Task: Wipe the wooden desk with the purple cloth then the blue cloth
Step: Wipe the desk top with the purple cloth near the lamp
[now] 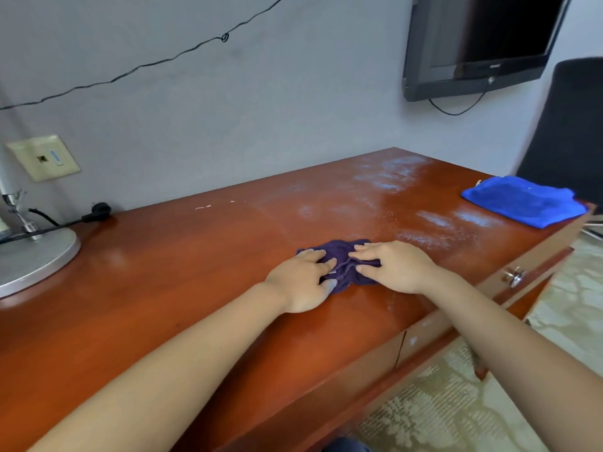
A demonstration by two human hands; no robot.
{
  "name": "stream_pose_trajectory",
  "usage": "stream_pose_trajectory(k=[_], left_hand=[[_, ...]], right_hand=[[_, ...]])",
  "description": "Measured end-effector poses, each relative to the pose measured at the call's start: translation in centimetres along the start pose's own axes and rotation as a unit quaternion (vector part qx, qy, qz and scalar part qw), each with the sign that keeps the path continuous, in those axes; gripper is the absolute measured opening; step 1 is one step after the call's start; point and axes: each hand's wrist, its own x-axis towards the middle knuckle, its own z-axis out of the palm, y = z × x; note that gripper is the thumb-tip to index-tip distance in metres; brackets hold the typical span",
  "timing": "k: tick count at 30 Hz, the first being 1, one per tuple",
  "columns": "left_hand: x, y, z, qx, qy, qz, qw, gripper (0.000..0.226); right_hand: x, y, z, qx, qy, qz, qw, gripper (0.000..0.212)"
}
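We have both hands on the small, crumpled dark purple cloth [339, 262], which lies mid-way along the reddish-brown wooden surface [163, 288], near its front edge. Our left hand [301, 280] and right hand [393, 265] press it with fingers spread flat, no pinching grip. It looks soft, light and prone to bunching, so we judge flat palm pressure best. The folded bright blue cloth [525, 200] waits at the far right corner, past whitish dusty streaks [391, 177].
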Motion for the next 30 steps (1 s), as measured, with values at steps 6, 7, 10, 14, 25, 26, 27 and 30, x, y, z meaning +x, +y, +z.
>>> stream_pose_trajectory(k=[6, 7, 10, 14, 25, 26, 27, 30], left_hand=[[-3.5, 1.0, 0.6, 0.043, 0.031, 0.058, 0.997, 0.053], [-4.2, 1.3, 0.8, 0.043, 0.038, 0.071, 0.996, 0.053], [-5.0, 1.9, 1.3, 0.033, 0.053, 0.089, 0.994, 0.053], [-3.4, 2.3, 1.3, 0.012, 0.050, 0.079, 0.996, 0.054], [1.3, 2.5, 1.0, 0.030, 0.048, 0.033, 0.998, 0.056], [0.8, 2.5, 1.0, 0.028, 0.049, 0.038, 0.998, 0.055], [0.1, 2.4, 1.1, 0.027, 0.050, 0.045, 0.997, 0.054], [-2.4, 2.0, 1.5, 0.030, 0.053, 0.073, 0.995, 0.054]], right_hand=[[-4.7, -0.2, 0.8, -0.053, 0.026, -0.048, 0.997, 0.043], [-6.0, -0.3, 1.0, -0.058, 0.029, -0.052, 0.997, 0.043], [-7.8, -0.3, 1.4, -0.042, 0.037, -0.051, 0.997, 0.044], [-6.2, 0.7, 1.0, -0.017, 0.033, -0.033, 0.999, 0.042], [-1.7, 2.4, 0.2, -0.012, 0.016, 0.014, 1.000, 0.042], [-2.3, 2.1, 0.4, -0.026, 0.022, 0.010, 0.999, 0.043], [-3.1, 1.8, 0.6, -0.036, 0.028, 0.006, 0.999, 0.043], [-5.8, 0.5, 1.1, -0.040, 0.028, -0.008, 0.999, 0.044]])
